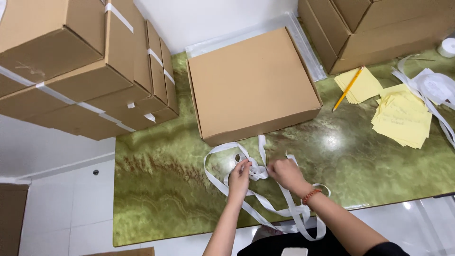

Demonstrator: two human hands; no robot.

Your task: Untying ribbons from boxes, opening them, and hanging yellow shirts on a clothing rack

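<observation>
One white ribbon lies on the table, bunched into a knot between the two hands, with loops running out to the left of the left hand and long tails trailing back past the right wrist and over the table's near edge. The left hand pinches the ribbon at the knot with fingertips closed on it; its forearm comes up from the near edge, almost straight. The right hand grips the other side of the knot, knuckles up, fingers curled shut on the ribbon, with one red bead bracelet on the wrist.

Just beyond the hands sits one flat closed cardboard box. Far to the left of the left hand stands a stack of cardboard boxes bound with white strapping. Beyond and right of the right hand stand more brown cartons, two piles of yellow paper slips, one yellow pencil and a heap of loose white ribbon.

The table has a glossy green marbled top; a white tiled floor shows at the left.
</observation>
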